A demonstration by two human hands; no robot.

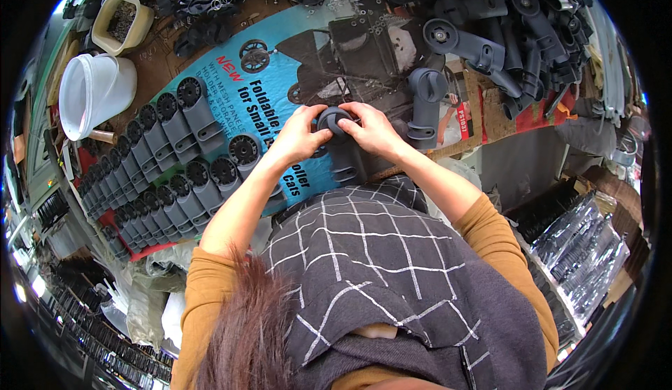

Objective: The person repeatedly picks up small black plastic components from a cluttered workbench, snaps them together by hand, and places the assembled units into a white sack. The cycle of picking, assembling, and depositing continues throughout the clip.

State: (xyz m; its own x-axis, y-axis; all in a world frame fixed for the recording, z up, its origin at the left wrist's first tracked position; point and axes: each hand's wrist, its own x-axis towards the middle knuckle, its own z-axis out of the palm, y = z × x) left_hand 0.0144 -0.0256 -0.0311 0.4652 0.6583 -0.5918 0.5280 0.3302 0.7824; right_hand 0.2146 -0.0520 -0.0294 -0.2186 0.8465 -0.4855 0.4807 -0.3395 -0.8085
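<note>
Head view, looking down over a workbench (483, 121) covered with a flattened blue printed carton (280, 75) that serves as the work surface; shelving and bagged stock crowd the room at the right and lower left edges. Upper right of the bench, a loose heap of dark grey plastic wheel housings (518, 33); at left, finished grey housings with black wheels (175, 159) laid in ordered rows. Beyond these stand a white plastic bucket (94, 93) and a small beige tub (122, 23). One grey housing (425, 107) stands upright just right of the hands. At centre, a dark grey wheel housing (336, 145) lies on the carton near the bench's front edge; the left hand (301, 135) and right hand (371, 131) close on its round cap from either side, fingertips pressing its rim.
</note>
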